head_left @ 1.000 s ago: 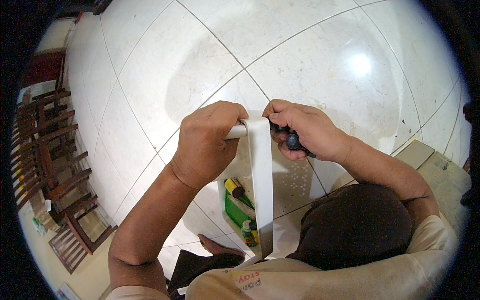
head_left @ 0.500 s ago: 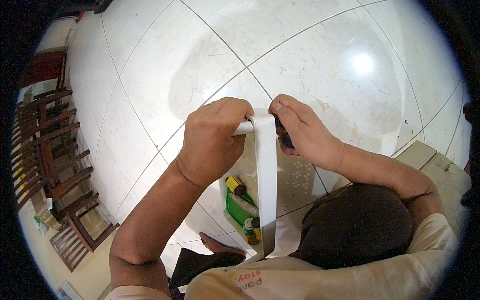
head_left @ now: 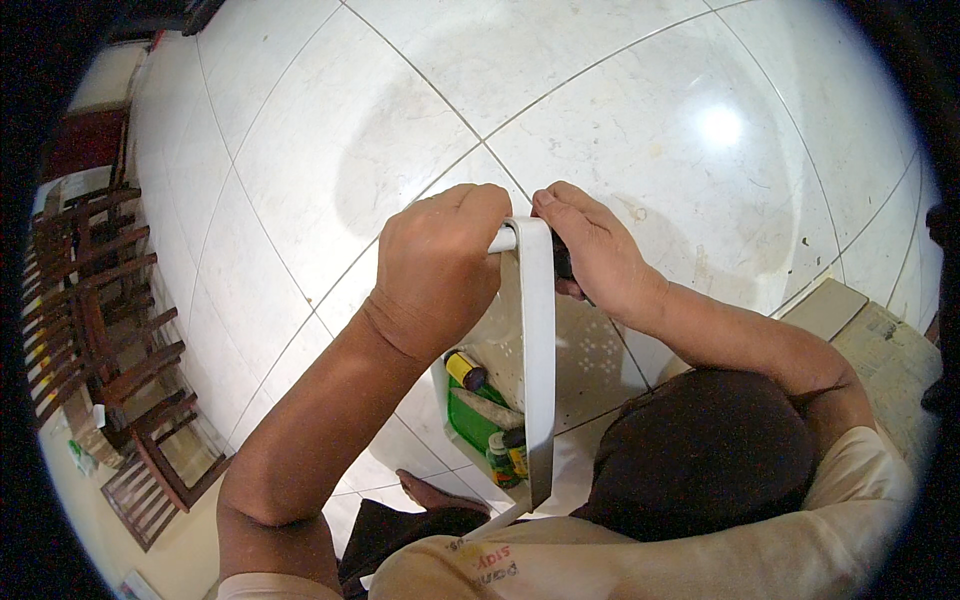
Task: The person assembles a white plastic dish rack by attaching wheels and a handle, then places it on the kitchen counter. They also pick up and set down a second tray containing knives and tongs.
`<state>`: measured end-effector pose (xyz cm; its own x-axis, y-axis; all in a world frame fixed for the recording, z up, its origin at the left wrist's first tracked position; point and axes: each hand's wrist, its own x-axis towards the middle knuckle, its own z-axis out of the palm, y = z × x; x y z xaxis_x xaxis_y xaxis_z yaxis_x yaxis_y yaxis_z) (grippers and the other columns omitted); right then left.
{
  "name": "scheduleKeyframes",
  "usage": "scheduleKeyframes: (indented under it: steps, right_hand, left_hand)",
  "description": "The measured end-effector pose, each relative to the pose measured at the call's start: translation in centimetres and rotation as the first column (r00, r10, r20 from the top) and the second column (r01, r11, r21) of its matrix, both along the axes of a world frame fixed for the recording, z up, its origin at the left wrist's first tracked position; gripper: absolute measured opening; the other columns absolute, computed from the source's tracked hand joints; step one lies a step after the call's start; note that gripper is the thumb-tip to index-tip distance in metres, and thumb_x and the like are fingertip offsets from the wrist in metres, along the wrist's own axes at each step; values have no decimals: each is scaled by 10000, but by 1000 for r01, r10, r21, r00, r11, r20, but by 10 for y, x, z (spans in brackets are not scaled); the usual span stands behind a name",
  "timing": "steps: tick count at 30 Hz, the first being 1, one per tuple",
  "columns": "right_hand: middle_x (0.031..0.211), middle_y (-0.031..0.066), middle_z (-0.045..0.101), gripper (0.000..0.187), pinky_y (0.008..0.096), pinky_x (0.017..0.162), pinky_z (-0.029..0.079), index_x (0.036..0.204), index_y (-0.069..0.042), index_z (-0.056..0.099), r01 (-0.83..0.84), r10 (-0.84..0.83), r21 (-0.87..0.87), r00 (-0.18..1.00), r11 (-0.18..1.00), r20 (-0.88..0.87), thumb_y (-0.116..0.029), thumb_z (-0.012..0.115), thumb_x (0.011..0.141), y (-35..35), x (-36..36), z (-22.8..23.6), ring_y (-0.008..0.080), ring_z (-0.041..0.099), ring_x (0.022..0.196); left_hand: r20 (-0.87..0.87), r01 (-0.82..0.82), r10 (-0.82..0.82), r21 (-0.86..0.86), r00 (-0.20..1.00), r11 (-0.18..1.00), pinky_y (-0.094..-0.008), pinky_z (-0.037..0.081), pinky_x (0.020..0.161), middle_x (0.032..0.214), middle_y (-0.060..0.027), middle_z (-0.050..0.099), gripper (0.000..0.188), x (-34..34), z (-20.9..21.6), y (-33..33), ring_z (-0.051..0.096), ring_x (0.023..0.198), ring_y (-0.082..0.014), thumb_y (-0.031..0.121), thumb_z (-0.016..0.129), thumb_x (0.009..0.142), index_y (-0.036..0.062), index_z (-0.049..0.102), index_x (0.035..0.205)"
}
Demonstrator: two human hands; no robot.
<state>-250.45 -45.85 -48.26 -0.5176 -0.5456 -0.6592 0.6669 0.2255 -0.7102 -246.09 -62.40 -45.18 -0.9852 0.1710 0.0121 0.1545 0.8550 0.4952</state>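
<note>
White upright strip (head_left: 540, 350), centre of picture.
Flanked at upper end by left hand (head_left: 440, 260), closed round white tube (head_left: 503, 240), and right hand (head_left: 605, 255), curled on mostly hidden dark part (head_left: 563, 262).

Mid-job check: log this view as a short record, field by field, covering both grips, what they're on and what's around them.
Left grip: closed around a white bar
Right grip: closed on a dark part, mostly hidden
Between grips: upper end of a long white strip
Lower middle: green tray-like item, a yellow-and-dark bottle and two small bottles by it
Far left: brown slatted wooden furniture
Floor: pale tiles, thin dark joints
Unclear: whether the dark part touches the strip
</note>
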Motion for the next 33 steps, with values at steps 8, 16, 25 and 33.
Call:
scheduleKeyframes:
  steps: [8, 16, 25, 33]
  right_hand:
    - [623, 107, 477, 390, 350, 527, 416, 866, 3, 478, 47, -21, 136, 982, 990, -187, -327, 336, 1018, -5, 2, -16, 192, 478, 526]
    - [690, 195, 532, 430, 409, 658, 448, 905, 43, 500, 13, 73, 243, 937, 970, -342, -327, 310, 1018, 2, 3, -34, 313, 549, 659]
    - [656, 151, 544, 464, 379, 459, 432, 903, 86, 500, -77, 110, 201, 981, 977, -158, -340, 344, 1002, -1, -8, -66, 224, 554, 508]
    - [677, 91, 593, 261, 324, 387, 382, 1087, -29, 529, -135, 115, 99, 975, 986, 192, -214, 399, 955, 11, -28, -73, 155, 498, 469]
  left_hand:
    - [-87, 28, -30, -22, 996, 999, -378, 464, 510, 657, -113, 557, 160, -8, -9, 8, 580, 584, -283, -54, 614, 644, 29, 517, 740]
    - [56, 34, -28, -108, 998, 994, -396, 488, 601, 717, -125, 589, 124, -12, -8, 20, 606, 667, -298, -3, 609, 696, 23, 548, 801]
    - [288, 99, -18, -269, 958, 958, -415, 500, 700, 832, -153, 636, 115, -28, -22, 35, 634, 803, -329, 31, 563, 777, 27, 585, 891]
    - [334, 183, -46, -392, 941, 902, -404, 522, 669, 843, -127, 647, 95, -40, -40, 38, 657, 801, -284, 90, 564, 806, 54, 576, 893]
